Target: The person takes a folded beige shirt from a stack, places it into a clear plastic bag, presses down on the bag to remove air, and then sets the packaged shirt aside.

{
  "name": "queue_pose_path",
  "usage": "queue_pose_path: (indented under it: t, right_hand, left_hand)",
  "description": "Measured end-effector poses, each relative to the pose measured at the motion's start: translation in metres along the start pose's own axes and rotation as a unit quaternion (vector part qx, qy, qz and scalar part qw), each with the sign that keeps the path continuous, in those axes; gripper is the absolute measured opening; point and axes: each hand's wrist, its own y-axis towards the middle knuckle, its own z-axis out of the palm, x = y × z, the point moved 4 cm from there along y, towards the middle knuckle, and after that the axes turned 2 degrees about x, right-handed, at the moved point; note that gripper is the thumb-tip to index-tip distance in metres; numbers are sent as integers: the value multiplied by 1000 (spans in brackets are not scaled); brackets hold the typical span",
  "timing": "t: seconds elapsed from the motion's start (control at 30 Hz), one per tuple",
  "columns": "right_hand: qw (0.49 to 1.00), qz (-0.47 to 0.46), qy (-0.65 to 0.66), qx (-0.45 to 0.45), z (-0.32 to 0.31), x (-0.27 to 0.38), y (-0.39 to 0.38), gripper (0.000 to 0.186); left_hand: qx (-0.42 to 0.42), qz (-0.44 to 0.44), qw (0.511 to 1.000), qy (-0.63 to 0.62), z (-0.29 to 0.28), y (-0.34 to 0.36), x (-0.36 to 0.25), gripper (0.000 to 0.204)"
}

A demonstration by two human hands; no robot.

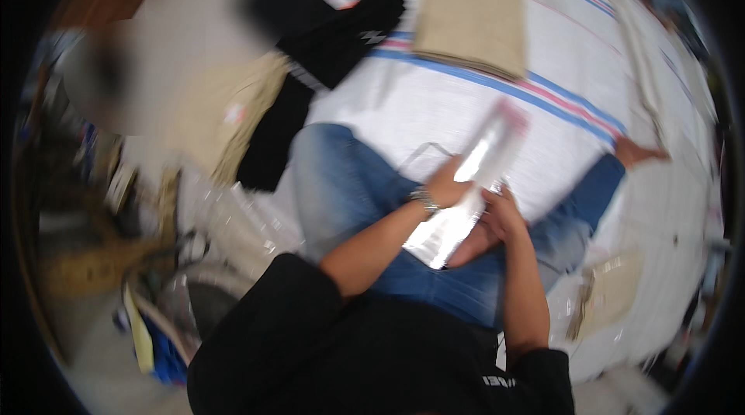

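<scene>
Over my crossed legs in blue jeans, I hold a long, narrow, shiny plastic bag (466, 209), tilted with its pinkish far end up to the right. My left hand (446, 185), with a metal bracelet or watch at the wrist, grips its left edge near the middle. On the opposite edge, my right hand (504, 213) is closed with the fingertips against the plastic. Glare and motion blur hide whether anything is inside the bag. Part of a bare foot (475, 246) shows just below it.
A folded beige cloth item (469, 25) lies ahead on a white striped sheet (458, 108). Black garments (341, 15) and beige folded cloth (221, 116) are at the left. Clear plastic (244, 221) lies beside my left knee; a beige wrapped packet (609, 295) is at the right.
</scene>
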Motion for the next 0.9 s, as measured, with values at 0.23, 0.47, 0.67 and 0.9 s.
queue_pose_path:
  t: [0.23,0.47,0.67,0.9]
  right_hand:
    - [956,-272,-103,-46,53,50,-65,58]
    - [924,-278,-256,51,69,45,-56,84]
    - [846,-429,-316,-3,105,113,-113,107]
    - [807,-443,-222,-322,-7,77,-221,103]
  left_hand:
    - [21,-102,992,70,-50,-44,-102,110]
    - [-3,79,997,-20,-71,-33,-128,121]
    - [34,32,976,-212,-66,-46,-143,71]
    - [276,-64,907,-310,18,-58,-209,61]
